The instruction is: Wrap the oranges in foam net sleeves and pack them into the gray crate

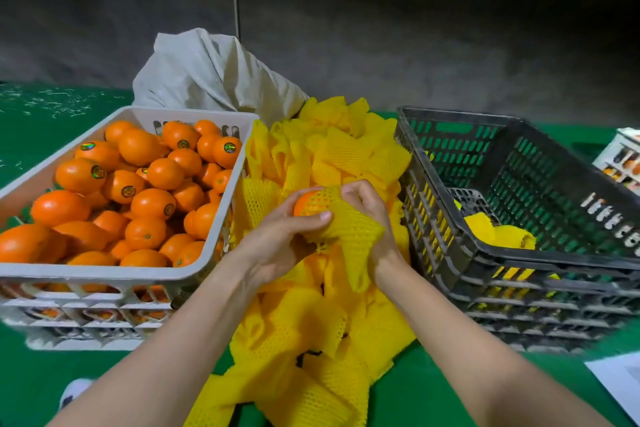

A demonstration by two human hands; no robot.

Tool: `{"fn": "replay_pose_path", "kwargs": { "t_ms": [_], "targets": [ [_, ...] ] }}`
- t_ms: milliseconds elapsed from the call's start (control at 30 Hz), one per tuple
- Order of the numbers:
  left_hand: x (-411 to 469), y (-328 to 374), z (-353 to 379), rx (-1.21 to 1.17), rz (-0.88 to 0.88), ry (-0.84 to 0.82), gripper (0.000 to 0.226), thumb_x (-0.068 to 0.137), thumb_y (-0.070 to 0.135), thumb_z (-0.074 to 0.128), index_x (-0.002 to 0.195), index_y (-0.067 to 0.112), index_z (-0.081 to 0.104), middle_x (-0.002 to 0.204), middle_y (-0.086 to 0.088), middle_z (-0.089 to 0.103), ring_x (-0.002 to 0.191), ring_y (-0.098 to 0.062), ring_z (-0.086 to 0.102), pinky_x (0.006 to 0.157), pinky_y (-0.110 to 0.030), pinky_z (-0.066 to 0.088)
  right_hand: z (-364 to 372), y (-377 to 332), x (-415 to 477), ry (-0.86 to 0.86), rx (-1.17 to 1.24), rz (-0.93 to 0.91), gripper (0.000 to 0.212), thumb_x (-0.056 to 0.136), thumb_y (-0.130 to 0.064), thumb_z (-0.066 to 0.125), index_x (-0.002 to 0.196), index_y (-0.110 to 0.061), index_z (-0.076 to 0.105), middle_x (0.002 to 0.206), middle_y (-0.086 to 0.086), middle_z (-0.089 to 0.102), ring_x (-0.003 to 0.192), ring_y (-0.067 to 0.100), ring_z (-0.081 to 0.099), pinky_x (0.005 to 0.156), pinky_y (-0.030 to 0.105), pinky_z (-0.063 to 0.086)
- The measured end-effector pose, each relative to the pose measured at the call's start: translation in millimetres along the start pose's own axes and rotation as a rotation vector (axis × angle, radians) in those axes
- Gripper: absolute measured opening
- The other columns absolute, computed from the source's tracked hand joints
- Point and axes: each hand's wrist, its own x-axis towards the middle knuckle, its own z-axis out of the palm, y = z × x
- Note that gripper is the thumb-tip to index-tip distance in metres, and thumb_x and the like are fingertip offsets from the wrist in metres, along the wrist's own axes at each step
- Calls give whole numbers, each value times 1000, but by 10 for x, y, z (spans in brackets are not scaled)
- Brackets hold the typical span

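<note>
1. Left of the sleeve pile [311, 333], touching it, a white crate [104, 276] is heaped with bare oranges [152, 201].
2. Above the pile, the left hand [277, 243] cups one orange [304, 203], fingers curled round it and thumb pressed on the net.
3. That orange is only partly inside a yellow sleeve [349, 232]; the wrapping step looks about half done.
4. The right hand [367, 204] clutches the sleeve's mesh in bent fingers.
5. Right of the pile, the gray crate [485, 253] holds a few wrapped oranges [498, 234].
6. The next move probably calls for drawing the sleeve fully over the fruit, then carrying it right into the gray crate.
</note>
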Motion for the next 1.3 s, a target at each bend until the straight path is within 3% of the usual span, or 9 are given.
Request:
{"fn": "replay_pose_path", "kwargs": {
  "t_ms": [200,367,500,667,800,933,1100,1200,1300],
  "targets": [
    [93,-197,266,-120,74,240,53,87,33,56,130,2,52,115,-18,65,97,-26,64,80,-37,53,-8,74,-159,131,-46,-31,18,100,-26,39,84,-19,44,74,-8,47,70,3,46,69,34,36],
    [179,-264,198,-78,77,405,20,96,46,45,87,32,57,57,8,69,52,-5,66,44,-17,49,61,146,-261,147,-146,-96,17,100,-24,38,88,-15,46,64,-8,41,55,0,40,64,40,32],
    [133,-217,183,-156,-21,389,44,89,50,54,112,14,66,97,-12,73,91,-26,69,83,-39,54,22,133,-141,154,-106,-115,17,98,-17,44,82,-14,49,67,-6,44,62,1,41,63,32,31],
    [121,-260,111,-157,8,254,46,87,50,53,79,13,79,86,-8,75,77,-20,72,63,-30,57,-7,200,28,84,27,42,32,96,-15,50,65,-12,45,64,9,41,68,20,38,67,35,30],
    [105,-231,144,-167,31,289,52,72,54,61,97,10,67,82,-9,74,78,-22,71,75,-37,54,18,204,12,11,204,187,34,95,-12,51,62,-14,44,65,8,43,68,21,38,64,35,31],
    [104,-248,109,-157,1,378,37,84,50,59,98,16,66,77,-7,74,73,-22,71,73,-37,55,-49,124,64,-112,150,239,11,95,-17,50,95,-10,59,89,13,58,82,22,53,69,32,42],
    [108,-231,138,-54,47,435,47,86,52,58,119,19,61,106,-6,71,99,-24,67,91,-41,51,-57,148,20,-300,289,473,44,93,-54,37,101,-22,66,90,-1,71,86,13,66,78,29,54],
    [138,-219,172,49,143,550,23,86,51,59,78,30,65,84,3,68,85,-19,64,84,-37,50,35,166,-45,-179,287,450,42,91,-54,42,89,-22,68,96,1,70,97,21,65,87,37,52],
    [152,-254,145,220,338,689,49,87,44,63,46,29,41,53,6,43,56,-18,44,59,-34,33,105,225,-87,-97,265,326,45,95,-49,35,83,-21,68,97,3,68,108,31,59,98,49,44]
  ]
}}
